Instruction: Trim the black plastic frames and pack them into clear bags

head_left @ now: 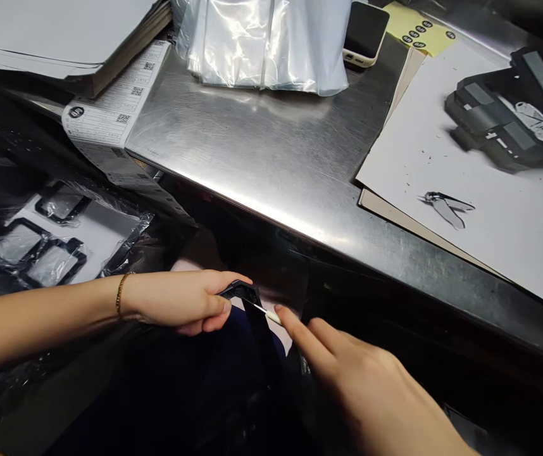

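Note:
My left hand [190, 301] is closed around a black plastic frame [247, 291], holding it over my lap below the table edge. My right hand [352, 361] grips a slim tool with a white handle [274, 317]. Its thin, light-coloured tip meets the inner edge of the frame; whether it is a blade or a pick I cannot tell. My fingers hide part of the frame and most of the handle.
On the metal table [252, 145] are clear plastic bags [262, 44], a phone [366, 31] and a label strip [114, 101]. White board [504, 215] carries nail clippers [449, 208] and black parts [494, 114]. Wrapped black frames [19, 240] lie at lower left.

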Demonstrator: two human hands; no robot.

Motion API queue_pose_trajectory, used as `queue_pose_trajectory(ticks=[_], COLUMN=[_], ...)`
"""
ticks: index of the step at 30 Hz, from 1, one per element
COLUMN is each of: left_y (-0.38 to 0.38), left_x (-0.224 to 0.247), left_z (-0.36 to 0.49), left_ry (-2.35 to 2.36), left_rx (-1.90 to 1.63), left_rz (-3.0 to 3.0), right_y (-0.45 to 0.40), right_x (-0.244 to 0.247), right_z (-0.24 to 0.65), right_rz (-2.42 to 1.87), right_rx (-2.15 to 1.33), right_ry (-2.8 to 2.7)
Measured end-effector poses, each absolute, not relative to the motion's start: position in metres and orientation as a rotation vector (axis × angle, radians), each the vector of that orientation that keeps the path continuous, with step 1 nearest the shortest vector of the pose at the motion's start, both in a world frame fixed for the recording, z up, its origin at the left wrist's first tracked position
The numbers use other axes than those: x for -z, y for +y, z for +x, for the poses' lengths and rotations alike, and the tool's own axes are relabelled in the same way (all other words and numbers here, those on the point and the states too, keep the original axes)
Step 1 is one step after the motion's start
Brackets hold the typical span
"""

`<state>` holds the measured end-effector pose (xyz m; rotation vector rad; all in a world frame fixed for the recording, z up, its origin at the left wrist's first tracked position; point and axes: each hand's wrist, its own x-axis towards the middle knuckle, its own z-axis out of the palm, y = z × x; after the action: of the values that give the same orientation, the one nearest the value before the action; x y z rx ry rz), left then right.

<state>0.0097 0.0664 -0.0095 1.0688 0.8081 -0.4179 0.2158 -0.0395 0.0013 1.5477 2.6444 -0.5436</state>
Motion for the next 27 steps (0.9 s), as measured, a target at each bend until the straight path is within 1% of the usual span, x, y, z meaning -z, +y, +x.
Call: queue_pose_trajectory(ticks=[2, 3, 4, 8, 12, 17, 23, 27], left_y=[0.068, 0.069, 0.070, 0.072, 0.072, 0.071, 0.071, 0.071], left_x=[0.008, 0.008, 0.007, 0.005, 0.003, 0.003, 0.003, 0.003], left_z=[0.009, 0.009, 0.010, 0.012, 0.013, 0.013, 0.012, 0.013], left_ry=[0.804, 0.802, 0.799, 0.809, 0.830, 0.803, 0.796, 0.822], left_rx=[0.417, 0.415, 0.414, 0.416, 0.428, 0.423, 0.410, 0.425], left_rz=[1.057, 1.052, 1.047, 1.053, 1.044, 1.069, 1.055, 1.046], right_y=[-0.038, -0.039, -0.039, -0.043, -0.042, -0.037, -0.036, -0.036], right_x=[0.000, 0.001, 0.003, 0.006, 0.006, 0.002, -0.001, -0.005], right_z=[0.220, 0.222, 0.223, 0.219, 0.212, 0.208, 0.209, 0.208], right_rz=[1.604, 1.632, 1.666, 1.673, 1.697, 1.593, 1.552, 1.534], right_rx=[0.755, 0.783, 0.736, 0.369, 0.236, 0.140, 0.191, 0.151], right_ry=[2.662, 2.684, 2.719, 2.794, 2.749, 2.757, 2.753, 2.743])
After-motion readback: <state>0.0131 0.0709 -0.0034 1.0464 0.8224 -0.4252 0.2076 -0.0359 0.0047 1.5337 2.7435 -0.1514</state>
